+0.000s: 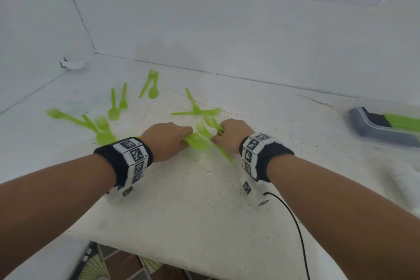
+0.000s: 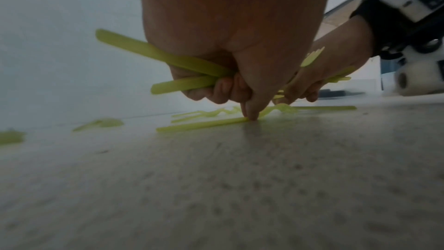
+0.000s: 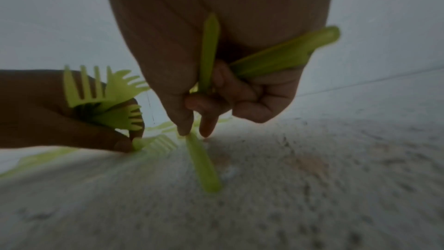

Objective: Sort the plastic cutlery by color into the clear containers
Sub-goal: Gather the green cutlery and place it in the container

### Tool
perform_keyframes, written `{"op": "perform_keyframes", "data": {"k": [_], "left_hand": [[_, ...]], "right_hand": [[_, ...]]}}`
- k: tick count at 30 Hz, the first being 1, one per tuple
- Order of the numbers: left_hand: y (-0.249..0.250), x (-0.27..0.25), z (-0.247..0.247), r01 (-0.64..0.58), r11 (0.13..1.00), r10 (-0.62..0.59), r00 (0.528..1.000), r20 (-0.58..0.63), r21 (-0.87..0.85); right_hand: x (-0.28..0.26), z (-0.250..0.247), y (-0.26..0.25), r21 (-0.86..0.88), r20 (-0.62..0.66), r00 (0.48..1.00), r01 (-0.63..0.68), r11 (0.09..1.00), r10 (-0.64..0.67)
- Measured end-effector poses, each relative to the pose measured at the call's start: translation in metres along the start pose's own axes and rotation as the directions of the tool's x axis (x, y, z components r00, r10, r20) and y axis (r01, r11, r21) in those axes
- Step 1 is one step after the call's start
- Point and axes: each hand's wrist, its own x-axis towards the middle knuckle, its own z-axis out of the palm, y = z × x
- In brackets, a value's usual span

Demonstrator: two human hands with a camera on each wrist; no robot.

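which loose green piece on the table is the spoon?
The green plastic spoon at the far back, round bowl toward the camera, beside a green plastic fork; other loose pieces look pronged or flat.

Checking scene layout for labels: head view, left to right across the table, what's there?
Lone green fork → upright fork pair → fork and spoon pair → left hand gripping green cutlery → right hand gripping green cutlery → clear container with green cutlery inside.

A white, speckled table point(image 1: 204, 200) carries scattered green plastic cutlery point(image 1: 103, 120) and a clear container point(image 1: 372, 129) at its right edge.
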Motion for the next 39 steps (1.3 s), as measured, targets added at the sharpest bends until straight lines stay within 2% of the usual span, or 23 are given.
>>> {"op": "perform_keyframes", "data": {"k": [8,11,13,14,16,18,20,22,24,26,29,32,35,39], "left_hand": [[-0.039,-0.010,-0.011,0.068,0.997,-0.069,0.997,0.025,0.022],[-0.031,-0.011,-0.012,0.088,0.989,-0.094,0.995,-0.046,-0.119],[-0.021,-0.009,-0.015,0.118,0.942,-0.131,0.991,-0.022,-0.314],[-0.015,-0.006,-0.018,0.137,0.886,-0.150,0.989,0.006,-0.442],[0.000,0.001,-0.023,0.160,0.719,-0.205,0.979,0.014,-0.676],[0.017,0.008,-0.028,0.162,0.541,-0.263,0.965,0.017,-0.825],[0.034,0.018,-0.033,0.168,0.386,-0.263,0.962,0.066,-0.907],[0.052,0.029,-0.036,0.179,0.273,-0.241,0.964,0.114,-0.945],[0.070,0.039,-0.036,0.164,0.192,-0.212,0.970,0.122,-0.968],[0.091,0.048,-0.038,0.138,0.133,-0.183,0.977,0.113,-0.981],[0.122,0.059,-0.041,0.125,0.089,-0.132,0.985,0.113,-0.988],[0.156,0.066,-0.044,0.125,0.050,-0.034,0.992,0.124,-0.991],[0.185,0.070,-0.043,0.100,0.075,0.019,0.995,0.102,-0.992],[0.211,0.072,-0.044,0.043,0.151,0.087,0.995,0.057,-0.988]], "right_hand": [[-0.008,0.000,-0.002,-0.060,0.050,0.998,-0.042,0.997,0.045],[-0.010,-0.003,0.004,0.011,0.018,0.996,-0.089,0.996,0.089],[-0.010,-0.006,0.009,0.208,-0.049,0.990,-0.117,0.971,0.130],[-0.009,-0.007,0.011,0.325,-0.090,0.985,-0.109,0.940,0.146],[-0.013,-0.013,0.013,0.514,-0.144,0.973,-0.080,0.854,0.179],[-0.016,-0.017,0.012,0.633,-0.152,0.966,-0.066,0.771,0.207],[-0.019,-0.019,0.013,0.721,-0.170,0.956,-0.046,0.691,0.241],[-0.025,-0.022,0.017,0.829,-0.172,0.941,-0.022,0.559,0.293],[-0.035,-0.026,0.024,0.913,-0.156,0.934,0.012,0.407,0.322],[-0.048,-0.033,0.033,0.928,-0.162,0.927,0.026,0.372,0.339],[-0.063,-0.038,0.054,0.929,-0.187,0.892,0.025,0.368,0.412],[-0.074,-0.043,0.075,0.962,-0.181,0.836,0.041,0.270,0.518],[-0.087,-0.047,0.093,0.986,-0.140,0.827,0.065,0.154,0.545],[-0.105,-0.054,0.112,0.988,-0.146,0.825,0.091,0.126,0.546]]}}
